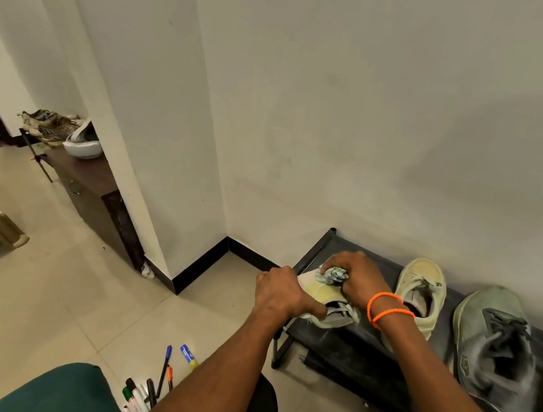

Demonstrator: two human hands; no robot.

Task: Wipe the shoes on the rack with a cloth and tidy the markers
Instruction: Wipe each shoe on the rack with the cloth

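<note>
- The markers (pixel 149 387) lie loose on the floor by my knee, left of the rack; shifting my leg could scatter them, and they still need tidying.
- My left hand (pixel 281 293) is clamped on the near side of the pale shoe (pixel 321 292), tilted at the rack's left end. If that grip slackens, I think it slides off the edge.
- My right hand (pixel 357 276) is closed around the bunched cloth (pixel 335 274), pressing the toe; pushing hard could tip it.
- Farther right, its mate (pixel 419 294) and a grey shoe (pixel 493 345) sit on the rack (pixel 348 347), within elbow's reach.
</note>
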